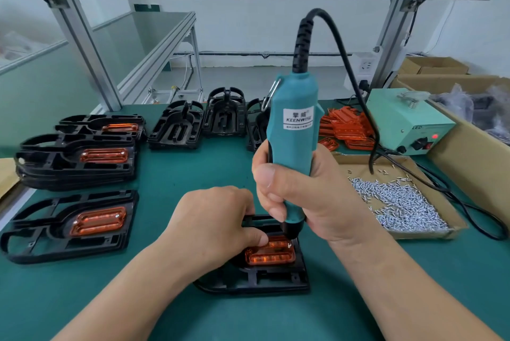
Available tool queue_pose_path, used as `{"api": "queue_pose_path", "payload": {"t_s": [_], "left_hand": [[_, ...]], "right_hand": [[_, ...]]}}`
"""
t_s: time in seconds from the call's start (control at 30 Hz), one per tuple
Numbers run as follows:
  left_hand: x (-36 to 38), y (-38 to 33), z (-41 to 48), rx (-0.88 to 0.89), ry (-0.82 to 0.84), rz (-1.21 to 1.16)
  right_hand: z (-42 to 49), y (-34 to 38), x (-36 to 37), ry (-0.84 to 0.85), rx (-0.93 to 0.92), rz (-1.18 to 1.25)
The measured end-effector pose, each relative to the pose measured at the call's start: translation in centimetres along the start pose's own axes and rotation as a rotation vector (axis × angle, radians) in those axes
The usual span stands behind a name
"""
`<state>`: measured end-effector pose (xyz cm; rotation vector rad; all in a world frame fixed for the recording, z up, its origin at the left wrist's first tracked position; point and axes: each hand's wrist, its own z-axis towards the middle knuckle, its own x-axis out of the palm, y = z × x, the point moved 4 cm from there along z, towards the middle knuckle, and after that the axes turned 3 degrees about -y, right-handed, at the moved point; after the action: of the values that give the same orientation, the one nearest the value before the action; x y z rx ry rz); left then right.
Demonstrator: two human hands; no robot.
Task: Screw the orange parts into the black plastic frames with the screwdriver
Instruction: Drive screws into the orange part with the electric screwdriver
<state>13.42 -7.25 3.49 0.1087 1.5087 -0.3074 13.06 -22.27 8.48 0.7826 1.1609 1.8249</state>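
I see a green-matted surface under an aluminium rack, white wall behind. My right grip wraps the teal KEENWISE-labelled electric screwdriver, bit on the translucent orange part in the nearest black plastic frame; left grip clasps that frame.

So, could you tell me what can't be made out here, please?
All in the head view:
Bit tip of the screwdriver: hidden by its chuck and the right hand.
Left ends of the orange part and the black frame: under the left hand.
The rightmost rear frame: partly behind the screwdriver.
The bagged items in the cardboard box: blurred, cut off by the right edge.
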Motion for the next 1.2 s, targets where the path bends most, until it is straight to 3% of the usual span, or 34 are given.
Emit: {"api": "queue_pose_path", "payload": {"t_s": [0.17, 0.83, 1.2], "left_hand": [[0.1, 0.0, 0.0, 0.004, 0.005, -0.014], [-0.3, -0.3, -0.3, 0.025, -0.008, 0.007], [-0.2, -0.3, -0.3, 0.024, -0.018, 0.002]], "right_hand": [[-0.1, 0.1, -0.5, -0.087, -0.016, -0.033], [0.0, 0.1, -1.0, -0.167, -0.013, 0.001], [-0.4, 0.5, 0.2, 0.109, -0.065, -0.018]]}}
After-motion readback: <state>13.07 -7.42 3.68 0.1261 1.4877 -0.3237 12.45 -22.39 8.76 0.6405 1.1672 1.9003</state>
